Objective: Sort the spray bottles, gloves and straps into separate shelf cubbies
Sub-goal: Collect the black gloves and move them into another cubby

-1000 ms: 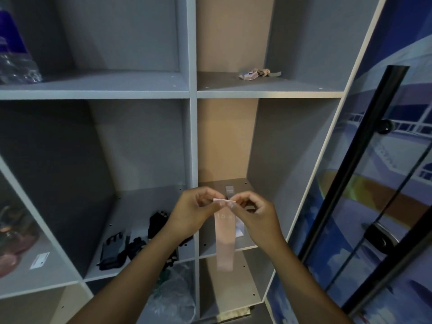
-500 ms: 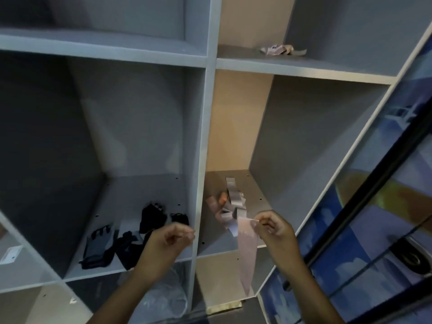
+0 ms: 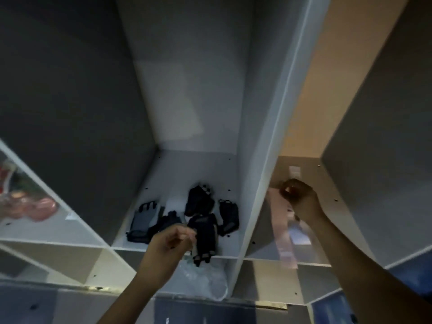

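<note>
Right hand: the right hand [image 3: 297,197] is raised inside the right-hand cubby, its fingers curled and pinching the top end of a pale pink flat strap [image 3: 281,230].
Left hand: the left hand [image 3: 171,242] hangs in front of the middle cubby's lower edge, fingers loosely curled toward the thumb; nothing can be made out between them.
Pale pink strap: it hangs down from the right hand as a long blurred band, its lower end reaching past the front edge of the cubby floor; motion blur hides its detail.
Right-hand cubby: a grey floor with a tan back panel [image 3: 327,94]; a small pale piece [image 3: 295,171] lies on the floor behind the right hand, and what it is cannot be told.
Black fingerless gloves: a heap of dark gloves [image 3: 203,220] lies on the floor of the middle cubby; one grey-and-black glove [image 3: 143,220] lies at the left of the heap, and one black glove [image 3: 203,244] overhangs the front edge just beside the left hand.
Grey shelf unit: the white-edged upright divider [image 3: 271,160] stands between the glove cubby and the strap cubby.
Left cubby: blurred reddish-pink objects [image 3: 28,206] sit at the far left, too smeared to identify.
Lower cubby: crumpled clear plastic [image 3: 205,281] lies below the gloves.
</note>
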The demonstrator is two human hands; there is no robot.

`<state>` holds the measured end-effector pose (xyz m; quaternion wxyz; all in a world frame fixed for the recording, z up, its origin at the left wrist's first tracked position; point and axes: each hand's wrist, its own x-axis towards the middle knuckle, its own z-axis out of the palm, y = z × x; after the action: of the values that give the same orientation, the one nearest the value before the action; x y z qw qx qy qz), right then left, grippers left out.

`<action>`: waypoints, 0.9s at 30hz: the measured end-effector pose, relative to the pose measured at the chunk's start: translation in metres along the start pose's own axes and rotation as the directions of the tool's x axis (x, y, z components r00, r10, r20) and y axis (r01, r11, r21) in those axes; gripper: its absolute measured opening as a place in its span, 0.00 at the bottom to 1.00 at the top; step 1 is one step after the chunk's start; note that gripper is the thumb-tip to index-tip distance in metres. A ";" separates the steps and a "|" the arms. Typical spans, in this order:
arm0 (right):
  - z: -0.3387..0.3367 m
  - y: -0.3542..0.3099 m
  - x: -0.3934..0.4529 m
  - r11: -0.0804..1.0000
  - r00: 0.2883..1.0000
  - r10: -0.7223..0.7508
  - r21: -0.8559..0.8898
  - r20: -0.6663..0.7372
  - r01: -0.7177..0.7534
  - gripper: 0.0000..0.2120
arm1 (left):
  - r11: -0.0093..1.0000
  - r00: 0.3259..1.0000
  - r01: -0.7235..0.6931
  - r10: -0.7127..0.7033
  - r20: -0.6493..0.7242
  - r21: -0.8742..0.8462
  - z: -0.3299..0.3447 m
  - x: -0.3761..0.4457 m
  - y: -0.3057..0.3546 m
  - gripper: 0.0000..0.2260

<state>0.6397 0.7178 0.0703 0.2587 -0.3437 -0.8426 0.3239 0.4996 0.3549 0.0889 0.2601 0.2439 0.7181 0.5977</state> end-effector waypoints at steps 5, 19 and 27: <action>0.031 0.026 0.022 0.992 0.992 0.095 -0.095 0.086 -0.087 0.04 | 0.996 0.993 0.035 -0.025 -0.119 0.085 -0.016 0.006 -0.021 0.07; 0.168 -0.099 -0.222 0.988 0.970 -0.089 0.145 0.225 0.057 0.05 | 0.941 0.973 0.175 -0.121 -0.194 0.290 -0.078 0.014 -0.085 0.06; 0.272 -0.137 -0.122 0.744 0.892 -0.218 -0.524 0.396 0.414 0.24 | 0.912 0.982 0.143 -0.082 -0.170 0.385 -0.101 0.045 -0.100 0.10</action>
<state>0.4813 0.4507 -0.0354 0.0541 -0.2022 -0.9769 0.0434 0.3951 0.2941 0.0018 0.1846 0.2038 0.8545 0.4408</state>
